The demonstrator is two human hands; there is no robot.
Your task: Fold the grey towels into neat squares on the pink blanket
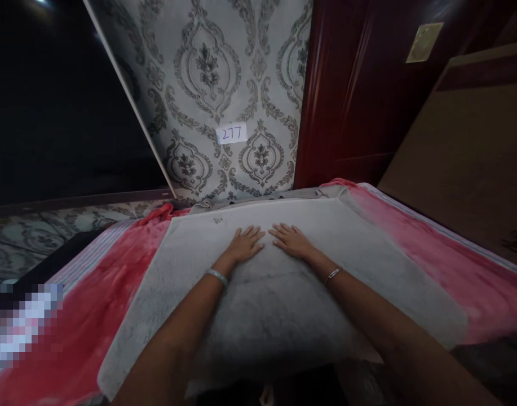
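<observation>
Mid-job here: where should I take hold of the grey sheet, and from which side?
Probably the near left corner of the grey sheet, pinched from the left: the sheet lies spread out over the red cloth, and this corner shows beside the left forearm. The left hand and right hand rest palm-down farther in.
</observation>
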